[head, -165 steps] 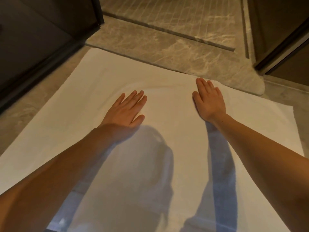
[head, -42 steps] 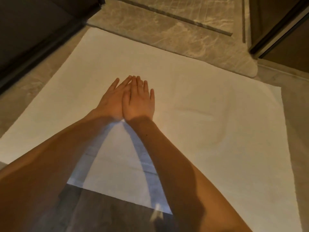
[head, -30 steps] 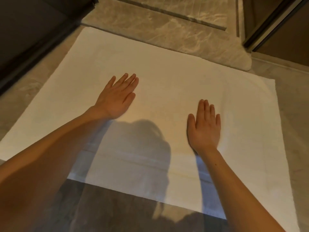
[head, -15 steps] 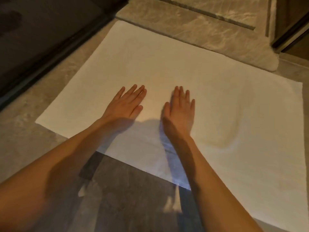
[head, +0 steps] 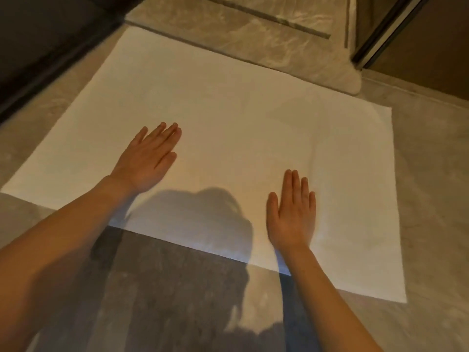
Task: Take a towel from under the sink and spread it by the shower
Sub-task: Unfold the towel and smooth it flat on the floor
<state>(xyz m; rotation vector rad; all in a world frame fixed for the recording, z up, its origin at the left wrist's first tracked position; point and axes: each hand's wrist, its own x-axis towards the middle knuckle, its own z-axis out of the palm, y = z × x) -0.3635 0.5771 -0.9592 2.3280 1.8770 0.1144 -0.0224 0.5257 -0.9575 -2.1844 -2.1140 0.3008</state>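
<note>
A white towel (head: 241, 110) lies spread flat on the marble floor, its far edge along the raised shower threshold (head: 279, 49). My left hand (head: 148, 158) rests palm down on the towel's left half, fingers straight and close together. My right hand (head: 293, 212) lies palm down on the right half near the towel's near edge. Neither hand holds anything. A faint crease runs through the towel just right of my right hand.
A dark wall or panel (head: 43, 41) borders the floor at the left. A dark door frame (head: 385, 31) stands at the upper right beside the threshold. Bare marble floor (head: 436, 199) lies right of the towel, and my shadow falls on the floor in front.
My right hand slid to the right across the towel, away from my left hand. The left hand stays flat in about the same spot. The view shifted slightly.
</note>
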